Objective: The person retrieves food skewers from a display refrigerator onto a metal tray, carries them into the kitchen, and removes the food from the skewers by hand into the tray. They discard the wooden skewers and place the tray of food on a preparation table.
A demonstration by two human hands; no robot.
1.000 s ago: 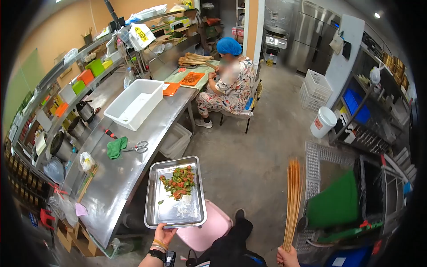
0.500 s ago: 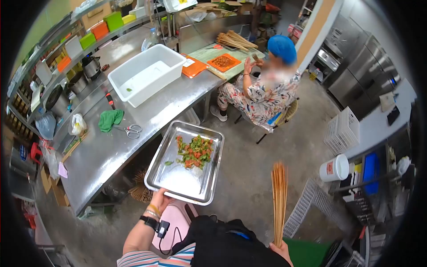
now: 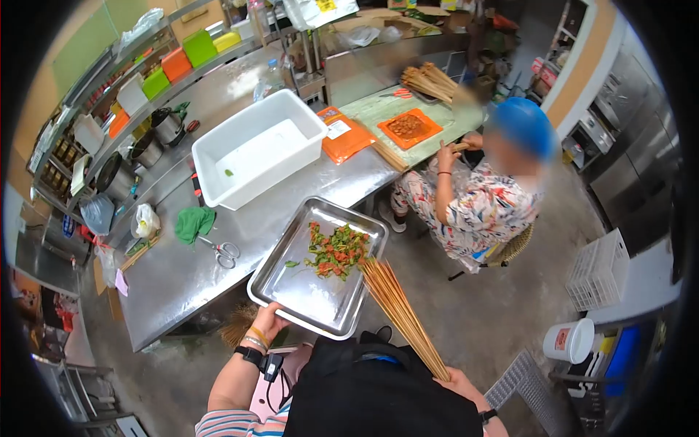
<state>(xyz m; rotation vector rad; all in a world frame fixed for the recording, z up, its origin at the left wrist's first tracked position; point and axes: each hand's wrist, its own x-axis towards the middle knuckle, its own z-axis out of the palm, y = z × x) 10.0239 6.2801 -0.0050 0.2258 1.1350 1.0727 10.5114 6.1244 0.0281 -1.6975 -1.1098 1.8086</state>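
Note:
My left hand [image 3: 268,322] grips the near left corner of a shallow metal tray [image 3: 282,282], fingers closed on its rim. Chopped green leaves with red pieces [image 3: 336,250] lie in the tray's middle and far side. In my right hand [image 3: 456,383] is a bundle of long thin wooden skewers [image 3: 405,315], held by the near end. The bundle slants up and left, its far tips at the tray's right rim; whether they touch it I cannot tell.
On the steel table [image 3: 175,291] stand a white tub [image 3: 255,178], a green cloth [image 3: 194,224] and scissors [image 3: 224,252]. A seated person [image 3: 477,193] in a blue cap works at the far end beside an orange tray [image 3: 410,127]. White crate [image 3: 598,273] and bucket [image 3: 569,341] are right.
My right hand has swung the skewers from upright at the right over to the tray's edge. The view has shifted, and the tray sits nearer the table edge. The seated person's hands have lowered.

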